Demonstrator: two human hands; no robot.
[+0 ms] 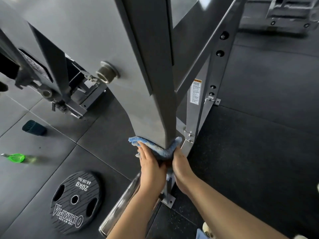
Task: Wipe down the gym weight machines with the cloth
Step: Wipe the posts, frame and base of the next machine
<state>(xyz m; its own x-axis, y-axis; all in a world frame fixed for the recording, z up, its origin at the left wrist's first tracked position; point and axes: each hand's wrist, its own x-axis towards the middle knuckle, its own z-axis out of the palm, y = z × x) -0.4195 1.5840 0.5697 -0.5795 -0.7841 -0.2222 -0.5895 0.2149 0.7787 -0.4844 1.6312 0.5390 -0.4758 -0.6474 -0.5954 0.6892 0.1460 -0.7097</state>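
**Both hands wrap a blue cloth round the machine's lower post**

At the far left, a green spray bottle [16, 157] lies on the dark floor mats [259, 152], blurred and partly cut by the frame edge. Above it a dark ribbed rubber piece [34, 127] rests on the floor; what it is cannot be made out. Nearer, a black 20 kg weight plate [75, 201] lies flat, its lettering upside down to the camera. A chrome bar [120, 204] runs beside it, its upper end hidden behind the left forearm.

The grey weight machine [151, 83] fills the centre, its top cut off. The blue cloth [155, 147] is wrapped round the narrow foot of its post. The left hand [151, 168] presses flat on the cloth's left side, fingers fairly straight. The right hand [181, 164] holds the right side; its fingertips are hidden behind cloth and post, so the grip cannot be told exactly.

Right of the post, a warning label [196, 91] is too small to read. Another machine at top right is blurred.
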